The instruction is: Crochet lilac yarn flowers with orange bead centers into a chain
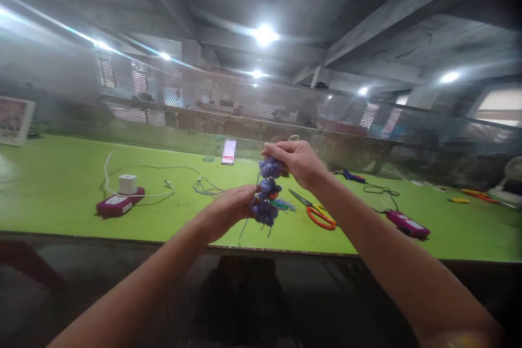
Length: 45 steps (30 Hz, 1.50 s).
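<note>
Over the green table, both hands hold a hanging piece of purple crochet flowers [267,189], made of several bunched yarn clusters with loose tails. My right hand [300,162] pinches its top end between thumb and fingers. Lower down, my left hand [232,207] has its fingers against the left side of the middle and bottom clusters; its fingertips are partly hidden by the yarn. A bit of red and green shows beside the lower clusters. Just right of the piece, scissors [321,218] with orange handles lie on the table, partly covered by my right forearm.
A purple power strip [118,204] with a white charger [128,184] and cables lies left. A lit phone [229,152] stands at the back against a mesh screen [196,119]. To the right are a blue corded tool [353,176], another purple power strip [408,225] and a fan [513,172].
</note>
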Available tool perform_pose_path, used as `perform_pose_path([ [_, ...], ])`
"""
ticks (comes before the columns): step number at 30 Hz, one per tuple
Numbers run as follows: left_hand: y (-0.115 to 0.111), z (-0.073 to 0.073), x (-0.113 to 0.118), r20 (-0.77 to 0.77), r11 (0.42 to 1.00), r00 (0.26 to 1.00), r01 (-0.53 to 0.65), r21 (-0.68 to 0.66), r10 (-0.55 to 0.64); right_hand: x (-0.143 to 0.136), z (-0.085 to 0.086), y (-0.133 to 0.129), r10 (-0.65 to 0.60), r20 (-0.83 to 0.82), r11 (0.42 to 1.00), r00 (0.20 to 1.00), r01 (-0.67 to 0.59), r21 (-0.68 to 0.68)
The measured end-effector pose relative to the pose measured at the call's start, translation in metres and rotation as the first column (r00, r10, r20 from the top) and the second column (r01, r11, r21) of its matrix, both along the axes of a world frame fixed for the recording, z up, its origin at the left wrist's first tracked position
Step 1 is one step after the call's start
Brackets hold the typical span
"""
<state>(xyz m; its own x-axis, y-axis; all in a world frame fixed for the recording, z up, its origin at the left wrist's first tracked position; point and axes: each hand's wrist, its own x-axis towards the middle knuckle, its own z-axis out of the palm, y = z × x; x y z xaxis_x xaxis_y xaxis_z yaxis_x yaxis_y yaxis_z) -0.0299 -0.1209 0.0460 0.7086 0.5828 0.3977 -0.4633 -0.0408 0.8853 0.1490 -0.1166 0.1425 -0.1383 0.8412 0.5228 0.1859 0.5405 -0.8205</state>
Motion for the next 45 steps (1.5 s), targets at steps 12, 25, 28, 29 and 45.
perform_pose_path([
  [12, 0.003, -0.027, -0.007, -0.335, 0.975, 0.925, -0.213, -0.065, 0.180, -0.011, -0.076, 0.037, 0.044, -0.136, 0.975, 0.990, -0.072, -0.211],
  [25, 0.080, -0.061, -0.004, -0.743, 0.877, 0.467, -0.228, 0.423, 0.480, -0.001, -0.160, 0.124, -0.028, -0.157, 0.834, 0.987, -0.064, -0.548],
  [28, 0.083, -0.058, -0.002, -0.763, 0.859, 0.402, -0.162, 0.486, 0.507, 0.000, -0.155, 0.135, -0.059, -0.144, 0.818, 0.988, -0.035, -0.575],
  [29, 0.082, -0.056, -0.002, -0.767, 0.855, 0.387, -0.142, 0.498, 0.511, -0.001, -0.153, 0.139, -0.075, -0.136, 0.814, 0.988, -0.018, -0.580],
  [45, 0.076, -0.060, -0.008, -0.734, 0.796, 0.326, -0.118, 0.593, 0.595, -0.001, -0.085, 0.183, -0.236, -0.092, 0.740, 0.967, 0.117, -0.663],
])
